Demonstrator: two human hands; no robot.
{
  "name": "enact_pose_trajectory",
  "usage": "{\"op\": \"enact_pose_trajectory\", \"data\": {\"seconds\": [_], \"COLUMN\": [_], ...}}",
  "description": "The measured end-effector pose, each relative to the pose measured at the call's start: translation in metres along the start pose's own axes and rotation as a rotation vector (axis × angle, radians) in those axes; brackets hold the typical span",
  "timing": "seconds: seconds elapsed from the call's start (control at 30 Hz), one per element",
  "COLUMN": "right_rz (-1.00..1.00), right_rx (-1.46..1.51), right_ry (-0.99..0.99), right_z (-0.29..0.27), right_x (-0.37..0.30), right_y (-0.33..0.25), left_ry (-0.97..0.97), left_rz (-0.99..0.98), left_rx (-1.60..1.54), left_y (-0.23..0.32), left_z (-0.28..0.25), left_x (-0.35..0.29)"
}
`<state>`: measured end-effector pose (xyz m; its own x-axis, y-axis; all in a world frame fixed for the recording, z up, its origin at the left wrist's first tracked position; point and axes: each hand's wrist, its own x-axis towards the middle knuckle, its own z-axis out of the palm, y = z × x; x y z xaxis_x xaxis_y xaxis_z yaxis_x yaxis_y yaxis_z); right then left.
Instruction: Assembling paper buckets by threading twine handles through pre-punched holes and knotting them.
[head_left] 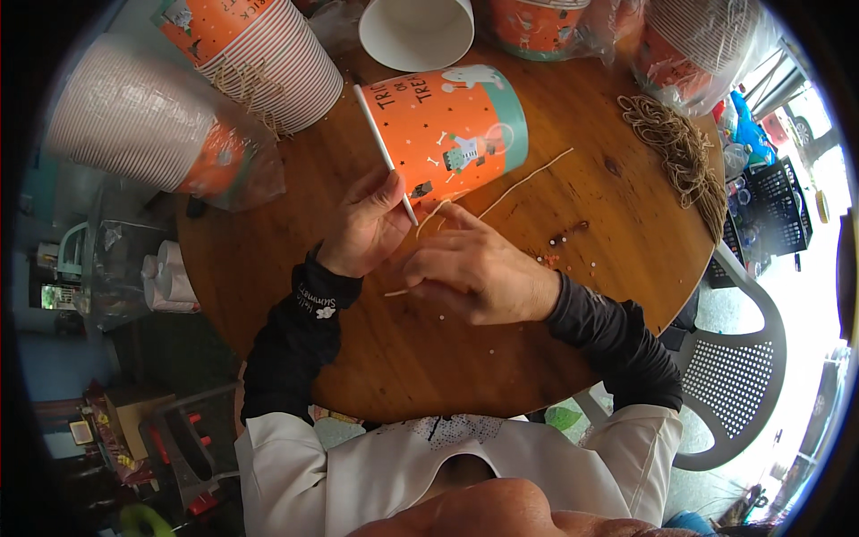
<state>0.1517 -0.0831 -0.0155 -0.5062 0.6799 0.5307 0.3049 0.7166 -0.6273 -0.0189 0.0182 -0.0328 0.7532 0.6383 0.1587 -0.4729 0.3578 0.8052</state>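
An orange paper bucket (447,125) with a green base band and Halloween pictures lies on its side, its white rim toward the left. My left hand (367,224) grips that rim at its near edge, thumb on the outside. Close to the rim, my right hand (488,268) has its fingers curled around a thin tan cord (528,177). One stretch of cord runs away to the right past the bucket's base. A short loop bends up beside the rim, and another end sticks out left below my right fingers. My palm hides how the cord passes between them.
Nested stacks of matching buckets (277,67) and a bagged stack (134,116) stand at left, with more bagged buckets (698,45) at far right. A white tub (416,36) sits behind. A bundle of tan cords (676,157) lies on the round wooden table (573,358); a grey chair (734,376) stands right.
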Motion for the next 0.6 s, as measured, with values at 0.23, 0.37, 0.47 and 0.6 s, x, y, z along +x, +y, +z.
{"op": "enact_pose_trajectory", "data": {"seconds": [0.23,0.37,0.47,0.6], "right_rz": [0.302,-0.058,0.034,0.109], "right_rx": [0.455,-0.004,-0.064,-0.005], "right_ry": [-0.056,0.118,0.306,0.419], "right_z": [-0.011,-0.011,-0.019,-0.022], "right_x": [-0.006,-0.006,-0.008,-0.008], "right_y": [-0.011,0.000,0.011,0.020], "left_ry": [0.098,0.154,0.113,0.124], "left_rz": [0.019,0.038,0.036,-0.001], "left_rx": [0.071,0.185,0.224,0.411], "left_y": [0.001,0.000,-0.002,0.005], "left_z": [0.004,-0.001,-0.004,0.004], "left_x": [0.001,0.002,0.000,-0.002]}}
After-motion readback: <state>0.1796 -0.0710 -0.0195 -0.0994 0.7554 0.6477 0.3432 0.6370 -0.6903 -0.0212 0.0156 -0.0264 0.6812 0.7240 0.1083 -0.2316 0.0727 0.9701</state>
